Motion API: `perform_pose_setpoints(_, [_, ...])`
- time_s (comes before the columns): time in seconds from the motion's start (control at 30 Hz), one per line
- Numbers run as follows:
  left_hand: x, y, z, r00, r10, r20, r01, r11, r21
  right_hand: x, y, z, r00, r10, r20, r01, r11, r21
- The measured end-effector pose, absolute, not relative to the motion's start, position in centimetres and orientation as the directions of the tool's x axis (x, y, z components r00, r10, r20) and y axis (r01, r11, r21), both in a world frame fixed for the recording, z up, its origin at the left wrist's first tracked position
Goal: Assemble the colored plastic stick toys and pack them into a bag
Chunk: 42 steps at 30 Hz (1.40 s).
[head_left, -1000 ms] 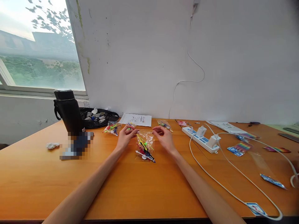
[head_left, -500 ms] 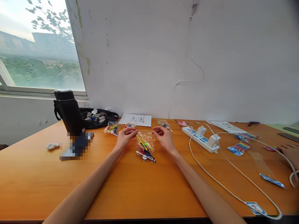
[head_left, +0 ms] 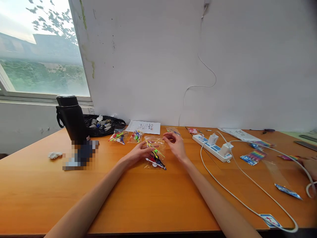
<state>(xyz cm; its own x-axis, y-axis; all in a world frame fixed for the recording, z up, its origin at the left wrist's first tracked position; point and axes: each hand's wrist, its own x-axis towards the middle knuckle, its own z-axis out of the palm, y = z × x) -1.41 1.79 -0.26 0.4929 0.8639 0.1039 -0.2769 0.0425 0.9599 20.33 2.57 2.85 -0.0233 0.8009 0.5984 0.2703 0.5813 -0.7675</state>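
A clear plastic bag (head_left: 156, 162) of colourful pointed pieces that look like clock hands, white, black and yellow among them, is in front of me at the middle of the table. My left hand (head_left: 138, 153) reaches over its left side, fingers stretched across the upper part and touching the film. At the top right corner, the thumb and forefinger of my right hand (head_left: 175, 145) pinch the bag's edge. Just beyond are two similar bags, one at the left (head_left: 118, 137) and one nearer the middle (head_left: 135, 136). Another bag (head_left: 171, 131) is partly hidden behind my right hand.
A black flask (head_left: 71, 119) stands at left beside a blurred-out item and crumpled tissue (head_left: 54, 155). Behind are a black plastic bag (head_left: 119, 123) and a paper sheet (head_left: 146, 127). A power strip (head_left: 213, 148) with looping cables lies right. Another person's hand (head_left: 309, 167) is at the far right.
My left hand has left the bag's top left corner and moved down and right across its front. My right hand stays at the top right corner, shifted slightly.
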Motion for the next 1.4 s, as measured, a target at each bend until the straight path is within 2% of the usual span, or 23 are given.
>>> perform_pose_setpoints(0.13, [-1.1, 2.2, -1.2, 0.541, 0.831, 0.126, -0.181, -0.032, 0.983, 20.6, 3.0, 2.8, 0.014, 0.807, 0.591, 0.265, 0.567, -0.78])
perform_pose_setpoints(0.27, [-1.1, 2.7, -1.2, 0.44, 0.887, 0.142, -0.156, -0.08, 0.984, 20.4, 3.6, 1.9, -0.002, 0.869, 0.494, 0.149, 0.489, -0.86])
perform_pose_setpoints(0.37, [-1.4, 2.8, -0.8, 0.31, 0.936, 0.167, -0.156, -0.123, 0.98, 19.9, 3.7, 1.0, -0.114, 0.922, 0.369, 0.089, 0.38, -0.921])
perform_pose_setpoints(0.47, [-1.7, 2.7, -0.3, 0.258, 0.94, 0.222, -0.212, -0.17, 0.963, 19.3, 3.1, 0.4, -0.286, 0.924, 0.255, 0.093, 0.291, -0.952])
perform_pose_setpoints(0.57, [-1.7, 2.6, -0.1, 0.269, 0.928, 0.256, -0.242, -0.192, 0.951, 18.5, 2.3, 0.3, -0.386, 0.891, 0.238, 0.072, 0.286, -0.955])
perform_pose_setpoints(0.67, [-1.6, 2.7, 0.0, 0.283, 0.923, 0.262, -0.212, -0.206, 0.955, 18.1, 1.9, 0.7, -0.379, 0.886, 0.268, 0.028, 0.3, -0.953])
perform_pose_setpoints(0.87, [-1.5, 3.1, -0.2, 0.228, 0.955, 0.192, -0.252, -0.132, 0.959, 19.5, 2.9, 1.2, -0.177, 0.966, 0.186, -0.064, 0.177, -0.982])
perform_pose_setpoints(0.97, [-1.8, 3.3, -0.2, 0.215, 0.967, 0.134, -0.216, -0.087, 0.973, 21.5, 4.2, 1.2, 0.011, 0.986, 0.167, -0.09, 0.167, -0.982])
perform_pose_setpoints(1.07, [-2.0, 3.4, -0.4, 0.226, 0.967, 0.121, -0.192, -0.077, 0.978, 24.1, 5.5, 1.0, 0.247, 0.954, 0.17, -0.078, 0.194, -0.978])
perform_pose_setpoints(1.13, [-2.0, 3.4, -0.5, 0.238, 0.964, 0.123, -0.179, -0.081, 0.98, 26.0, 6.3, 0.6, 0.382, 0.908, 0.169, -0.011, 0.187, -0.982])
perform_pose_setpoints(1.23, [-2.0, 3.5, -0.7, 0.246, 0.959, 0.14, -0.156, -0.104, 0.982, 28.8, 7.2, -0.4, 0.518, 0.834, 0.19, 0.178, 0.112, -0.978])
perform_pose_setpoints(1.3, [-2.0, 3.5, -0.7, 0.244, 0.957, 0.157, -0.145, -0.125, 0.982, 30.4, 7.7, -1.2, 0.556, 0.795, 0.241, 0.329, 0.056, -0.943])
perform_pose_setpoints(1.4, [-2.2, 3.6, -0.8, 0.228, 0.959, 0.167, -0.134, -0.139, 0.981, 32.0, 8.2, -2.1, 0.525, 0.776, 0.349, 0.488, 0.061, -0.871])
